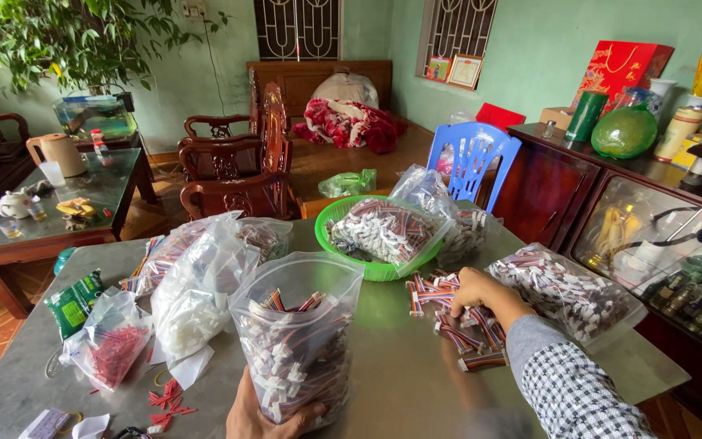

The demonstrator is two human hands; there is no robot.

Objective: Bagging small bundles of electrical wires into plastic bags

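Head view, looking down on a grey table (416,366). At bottom centre, left hand (263,415) cupped around the base of an open clear plastic bag (298,345), fingers closed on its lower edge and holding it upright; bag filled with short wire leads in red, blue and white with white connectors. At centre right, right hand (481,294) in a checked sleeve, resting palm down with fingers curled over a loose pile of bundled wire leads (461,321) on the tabletop; whether any bundle is actually gripped cannot be told. Pile just right of the held bag, apart from it. Just above the pile, a green basket (383,268) holding another packed bag. At far right, a flat bag of connectors (566,293), close beside the right hand. At left, a bag of white parts (197,305) and a smaller bag of red pieces (111,345). In the upper middle of the frame, a blue plastic chair (473,154).
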